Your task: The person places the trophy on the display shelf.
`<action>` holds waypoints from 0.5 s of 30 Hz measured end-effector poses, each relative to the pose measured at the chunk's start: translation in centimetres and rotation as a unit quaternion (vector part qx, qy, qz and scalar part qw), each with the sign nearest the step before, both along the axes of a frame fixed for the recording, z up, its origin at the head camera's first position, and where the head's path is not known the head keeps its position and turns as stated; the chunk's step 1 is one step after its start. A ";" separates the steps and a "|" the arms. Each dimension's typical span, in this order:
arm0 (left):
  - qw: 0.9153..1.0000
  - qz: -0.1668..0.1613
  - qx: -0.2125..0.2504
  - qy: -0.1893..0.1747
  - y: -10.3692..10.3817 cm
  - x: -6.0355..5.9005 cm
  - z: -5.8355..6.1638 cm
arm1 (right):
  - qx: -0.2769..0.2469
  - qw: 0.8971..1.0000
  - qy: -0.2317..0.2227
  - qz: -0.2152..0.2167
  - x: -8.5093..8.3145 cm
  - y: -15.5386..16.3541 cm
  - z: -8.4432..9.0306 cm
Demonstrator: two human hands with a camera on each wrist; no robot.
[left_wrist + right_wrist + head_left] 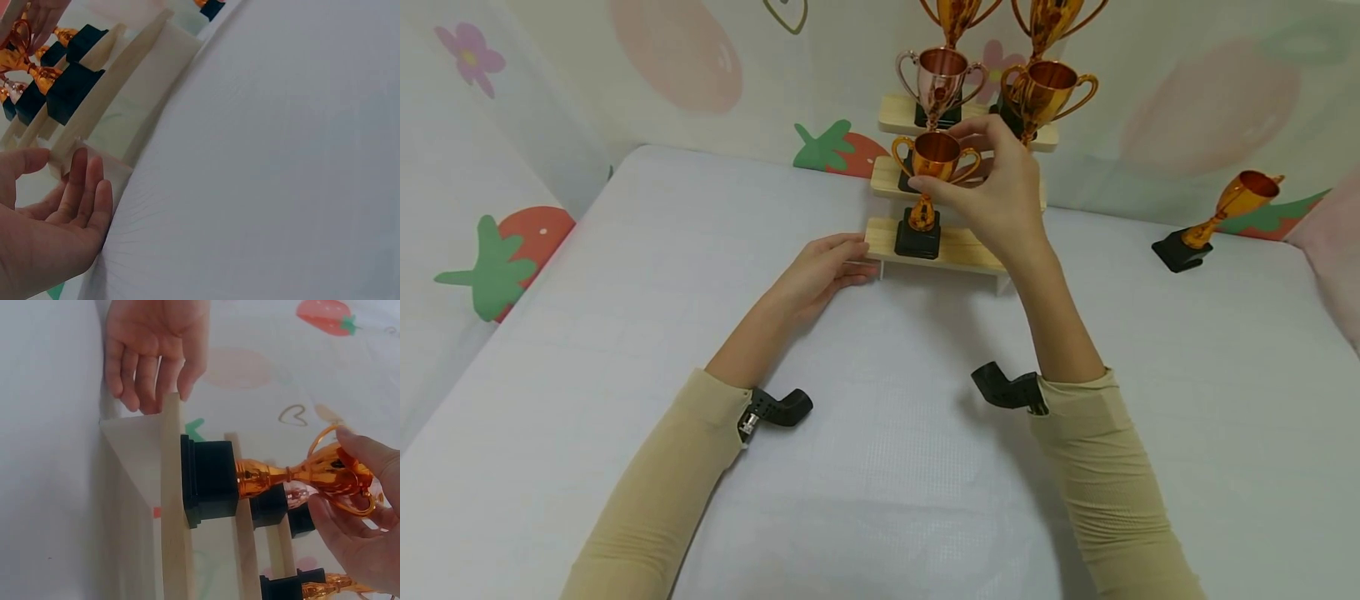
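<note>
A small gold trophy (922, 214) with two handles and a black base stands upright on the lowest tier of a wooden stepped display stand (970, 248). My right hand (1003, 187) pinches its cup between thumb and fingers, as the right wrist view also shows. At the stand's left end, my left hand (823, 267) holds the lowest board, its thumb at the upper side and its fingers below, beside the white leg (103, 164). Behind the held trophy stands a pinkish trophy (938, 79) on the middle tier.
More gold trophies stand on the upper tiers, among them a gold trophy (1047, 90) at the right. Another gold trophy (1213, 221) stands apart on the white-covered table (880, 467), right of the stand. A curtain printed with strawberries (677, 50) hangs close behind.
</note>
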State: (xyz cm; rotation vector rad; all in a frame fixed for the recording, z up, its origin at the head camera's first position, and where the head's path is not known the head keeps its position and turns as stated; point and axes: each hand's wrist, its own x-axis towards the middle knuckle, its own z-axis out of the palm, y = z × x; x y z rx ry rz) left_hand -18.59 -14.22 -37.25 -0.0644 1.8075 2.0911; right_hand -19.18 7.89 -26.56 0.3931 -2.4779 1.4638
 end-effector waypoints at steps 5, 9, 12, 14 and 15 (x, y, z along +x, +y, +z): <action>1.000 -0.001 0.003 0.004 -0.1 0.0 -0.1 | 0.009 1.000 -0.013 -0.001 0.2 0.4 0.1; 1.000 -0.002 0.000 0.004 -0.1 0.0 0.0 | 0.006 1.000 -0.020 0.000 0.5 1.1 0.3; 1.000 -0.003 0.000 0.005 -0.1 0.1 0.1 | 0.005 1.000 -0.024 0.000 0.6 1.8 0.5; 1.000 -0.003 0.001 0.006 -0.1 0.1 0.0 | 0.011 1.000 -0.021 -0.001 0.7 2.4 0.5; 1.000 -0.003 0.002 0.007 -0.1 0.1 0.0 | 0.013 1.000 -0.020 -0.002 0.7 2.6 0.5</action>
